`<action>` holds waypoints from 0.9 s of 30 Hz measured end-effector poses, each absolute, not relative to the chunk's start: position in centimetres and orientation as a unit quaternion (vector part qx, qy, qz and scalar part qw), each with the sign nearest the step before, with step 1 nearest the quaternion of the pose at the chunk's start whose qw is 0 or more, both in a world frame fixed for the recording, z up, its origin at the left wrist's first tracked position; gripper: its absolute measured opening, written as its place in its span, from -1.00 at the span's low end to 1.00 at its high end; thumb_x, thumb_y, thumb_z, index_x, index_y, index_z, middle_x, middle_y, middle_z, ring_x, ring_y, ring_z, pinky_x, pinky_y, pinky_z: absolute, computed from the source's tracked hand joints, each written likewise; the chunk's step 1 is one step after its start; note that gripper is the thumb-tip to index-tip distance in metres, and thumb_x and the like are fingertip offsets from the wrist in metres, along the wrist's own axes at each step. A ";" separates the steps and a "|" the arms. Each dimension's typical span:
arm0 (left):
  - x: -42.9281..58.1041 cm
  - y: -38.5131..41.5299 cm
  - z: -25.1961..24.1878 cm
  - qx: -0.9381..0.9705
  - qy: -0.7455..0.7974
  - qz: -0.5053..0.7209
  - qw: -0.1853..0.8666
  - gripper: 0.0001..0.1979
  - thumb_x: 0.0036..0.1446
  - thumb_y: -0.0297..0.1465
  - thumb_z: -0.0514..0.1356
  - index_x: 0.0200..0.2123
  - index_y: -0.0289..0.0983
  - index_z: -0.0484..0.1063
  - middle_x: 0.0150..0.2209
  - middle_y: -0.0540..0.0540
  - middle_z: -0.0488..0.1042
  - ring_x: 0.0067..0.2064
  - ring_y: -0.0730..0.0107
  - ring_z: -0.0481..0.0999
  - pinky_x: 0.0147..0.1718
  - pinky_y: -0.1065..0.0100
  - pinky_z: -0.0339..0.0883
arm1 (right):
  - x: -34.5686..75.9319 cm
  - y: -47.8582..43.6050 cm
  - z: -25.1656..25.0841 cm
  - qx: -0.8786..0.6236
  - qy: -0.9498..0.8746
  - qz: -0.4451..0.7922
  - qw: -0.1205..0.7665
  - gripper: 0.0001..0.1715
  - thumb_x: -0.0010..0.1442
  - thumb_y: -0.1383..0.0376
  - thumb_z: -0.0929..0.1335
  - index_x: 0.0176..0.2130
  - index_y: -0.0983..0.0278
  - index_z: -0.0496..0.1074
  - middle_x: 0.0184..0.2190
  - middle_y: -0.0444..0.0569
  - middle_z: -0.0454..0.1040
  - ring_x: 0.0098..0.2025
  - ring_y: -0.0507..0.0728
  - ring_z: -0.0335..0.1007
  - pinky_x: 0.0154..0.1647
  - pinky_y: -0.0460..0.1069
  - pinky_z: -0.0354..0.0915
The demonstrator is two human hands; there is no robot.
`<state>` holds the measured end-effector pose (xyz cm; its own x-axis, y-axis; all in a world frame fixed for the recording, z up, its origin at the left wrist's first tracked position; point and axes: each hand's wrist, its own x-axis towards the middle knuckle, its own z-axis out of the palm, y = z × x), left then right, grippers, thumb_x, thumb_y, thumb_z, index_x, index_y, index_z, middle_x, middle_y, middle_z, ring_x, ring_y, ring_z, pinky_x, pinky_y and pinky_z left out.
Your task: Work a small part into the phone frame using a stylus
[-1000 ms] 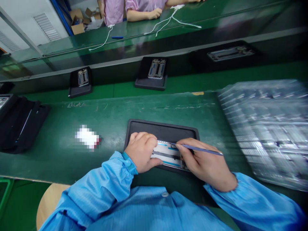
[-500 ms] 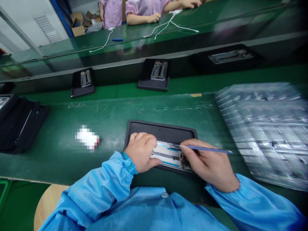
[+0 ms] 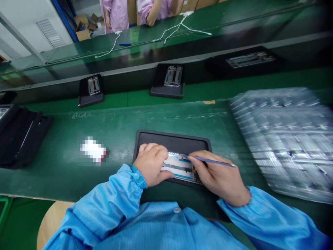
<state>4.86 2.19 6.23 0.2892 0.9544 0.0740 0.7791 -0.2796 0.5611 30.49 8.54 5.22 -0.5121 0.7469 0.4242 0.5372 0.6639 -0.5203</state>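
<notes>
The person's left hand [image 3: 151,165] lies over the left end of a phone frame [image 3: 179,167], its fingers curled down across the part and its thumb low along the near edge, a hold that appears intended to pin the part in place. The phone frame sits flat in a black tray [image 3: 171,137], blue-and-white inner face up; the tray's raised rim would likely stop it sliding on the bench. The right hand [image 3: 218,177] comes in from the opposite side, thumb and fingers closed in a pencil-style pinch on a thin blue stick [image 3: 214,161]. Its tip points at the far edge of the phone frame, and this short hold appears suited to fine control. Exact tip contact cannot be confirmed. On the green workbench [image 3: 117,142], a blurred white item [image 3: 93,150] lies left of the black tray, a black pouch [image 3: 19,139] lies farther left, and a stack of clear plastic trays [image 3: 283,142] lies to the right, within easy reach. Beyond, other phone frames [image 3: 173,75] rest on small black trays [image 3: 168,92], set apart from one another, and a co-worker in a pink smock [image 3: 114,17] stands across the line.
</notes>
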 end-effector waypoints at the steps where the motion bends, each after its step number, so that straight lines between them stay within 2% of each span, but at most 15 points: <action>1: 4.9 2.2 6.3 0.773 0.561 0.203 0.215 -0.45 0.11 -0.11 0.62 -0.03 -0.16 0.43 0.23 -0.20 0.62 0.27 -0.07 0.52 0.24 -0.08 0.26 | 30.5 8.6 5.3 -0.379 -0.850 0.167 0.325 -0.79 0.53 0.20 0.36 -0.13 0.16 0.60 -0.26 -0.04 0.73 -0.29 0.17 0.68 -0.16 0.05 0.55; 5: 4.9 2.2 6.3 0.773 0.563 0.195 0.220 -0.47 0.11 -0.11 0.61 -0.03 -0.15 0.44 0.22 -0.21 0.61 0.26 -0.07 0.52 0.24 -0.08 0.28 | 30.9 8.9 5.3 -0.396 -0.838 0.177 0.331 -0.79 0.51 0.20 0.36 -0.16 0.14 0.60 -0.31 -0.05 0.70 -0.32 0.18 0.67 -0.22 0.05 0.53; 16: 4.9 2.1 6.2 0.772 0.562 0.198 0.221 -0.46 0.10 -0.12 0.62 -0.04 -0.15 0.44 0.22 -0.20 0.62 0.27 -0.08 0.52 0.25 -0.09 0.26 | 31.0 8.8 5.2 -0.383 -0.847 0.162 0.330 -0.80 0.53 0.18 0.37 -0.12 0.15 0.61 -0.26 -0.04 0.73 -0.27 0.18 0.69 -0.16 0.05 0.54; 22: 4.9 2.3 6.2 0.771 0.559 0.205 0.226 -0.47 0.12 -0.10 0.61 -0.03 -0.15 0.46 0.23 -0.21 0.61 0.28 -0.07 0.52 0.27 -0.09 0.28 | 30.7 8.7 4.9 -0.406 -0.838 0.163 0.326 -0.79 0.52 0.19 0.36 -0.14 0.14 0.59 -0.30 -0.04 0.70 -0.31 0.19 0.67 -0.23 0.07 0.51; 27: 4.9 1.1 6.0 0.775 0.555 0.244 0.178 -0.52 0.18 -0.07 0.55 -0.01 -0.19 0.51 0.21 -0.26 0.61 0.31 -0.11 0.50 0.29 -0.13 0.31 | 32.2 8.5 6.9 -0.361 -0.841 0.162 0.369 -0.92 0.48 0.27 0.40 -0.11 0.12 0.55 -0.24 -0.05 0.69 -0.24 0.20 0.67 -0.17 0.07 0.53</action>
